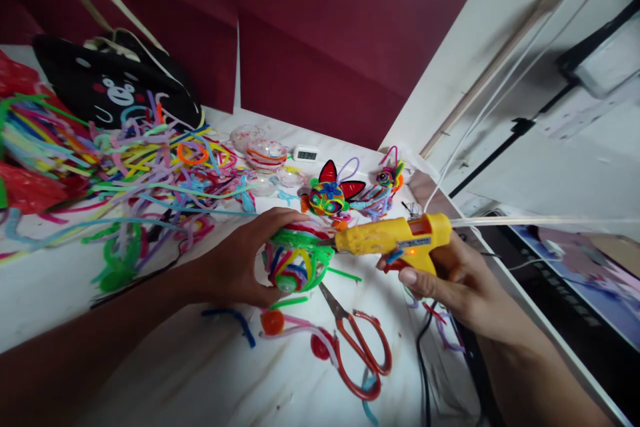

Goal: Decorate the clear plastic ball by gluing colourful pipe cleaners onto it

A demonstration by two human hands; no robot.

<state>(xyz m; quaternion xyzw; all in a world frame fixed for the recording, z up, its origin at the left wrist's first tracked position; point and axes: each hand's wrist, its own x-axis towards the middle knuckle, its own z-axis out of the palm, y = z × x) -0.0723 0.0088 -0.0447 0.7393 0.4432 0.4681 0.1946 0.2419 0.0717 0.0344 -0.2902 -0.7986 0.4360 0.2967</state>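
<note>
My left hand is closed around a ball-shaped craft of coiled pipe cleaners, green, red, blue and yellow, just above the white table. My right hand grips a yellow hot glue gun, a finger on its trigger. The gun's nozzle touches the craft's right side. A long white glue stick juts out of the gun's back to the right.
Red-handled scissors lie just below the craft. A big heap of loose pipe cleaners covers the left. Finished colourful figures, clear dishes, a small digital clock and a black bag stand farther back.
</note>
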